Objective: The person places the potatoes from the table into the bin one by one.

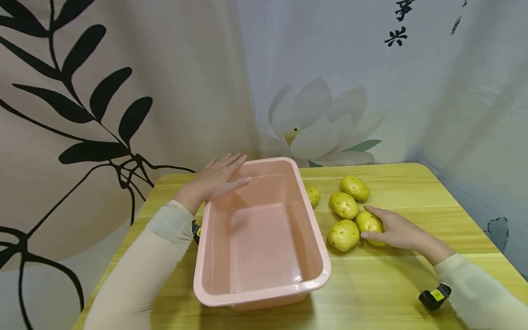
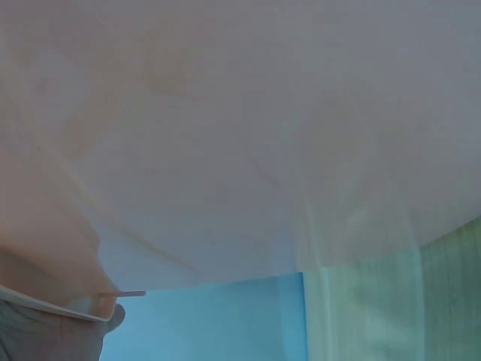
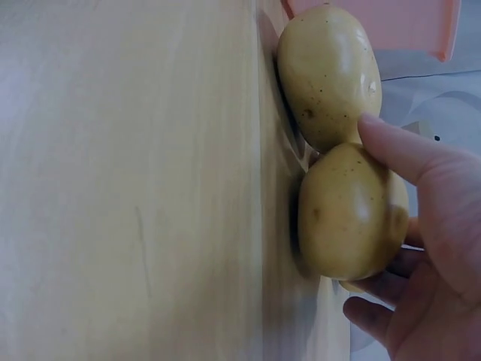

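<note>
A pink plastic basin [image 1: 264, 238] stands on the table with bare insides. My left hand [image 1: 216, 178] lies over its far left rim, fingers straight, thumb on the inner side. The left wrist view shows the basin wall [image 2: 225, 150] large, with part of that hand [image 2: 56, 335] along the rim. My right hand [image 1: 398, 229] grips a yellow potato [image 1: 368, 222], thumb on one side and fingers on the other. Beside it sit other potatoes: a near one [image 1: 343, 235], one behind [image 1: 344, 205] and a far one [image 1: 355, 188]. The right wrist view shows the gripped potato [image 3: 349, 214] touching another [image 3: 328, 75].
One more potato [image 1: 312, 196] is partly hidden by the basin's right side. The wooden table [image 1: 396, 293] ends near a printed curtain [image 1: 198, 91] at the back. Dark wrist devices [image 1: 435, 297] are strapped near both sleeves.
</note>
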Tool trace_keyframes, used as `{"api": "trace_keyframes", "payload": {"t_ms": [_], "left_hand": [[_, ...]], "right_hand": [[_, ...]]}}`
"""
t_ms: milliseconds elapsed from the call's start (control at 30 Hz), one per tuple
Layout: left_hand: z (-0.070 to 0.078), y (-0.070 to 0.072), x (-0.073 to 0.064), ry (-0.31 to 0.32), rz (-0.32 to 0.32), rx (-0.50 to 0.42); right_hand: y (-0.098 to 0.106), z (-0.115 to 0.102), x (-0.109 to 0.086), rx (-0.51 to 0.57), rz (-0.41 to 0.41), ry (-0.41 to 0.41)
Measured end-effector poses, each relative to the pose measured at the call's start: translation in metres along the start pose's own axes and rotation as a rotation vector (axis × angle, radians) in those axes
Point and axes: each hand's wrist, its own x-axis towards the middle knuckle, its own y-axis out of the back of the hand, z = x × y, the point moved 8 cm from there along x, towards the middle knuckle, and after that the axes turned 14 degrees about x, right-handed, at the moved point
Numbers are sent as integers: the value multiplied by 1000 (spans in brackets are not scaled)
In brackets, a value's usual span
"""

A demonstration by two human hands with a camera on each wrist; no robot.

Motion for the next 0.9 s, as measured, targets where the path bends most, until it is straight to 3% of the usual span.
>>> {"api": "trace_keyframes", "payload": {"t_ms": [900], "left_hand": [[7,0,-1,-18,5,22]], "right_hand": [[-2,0,3,21,43,36]]}}
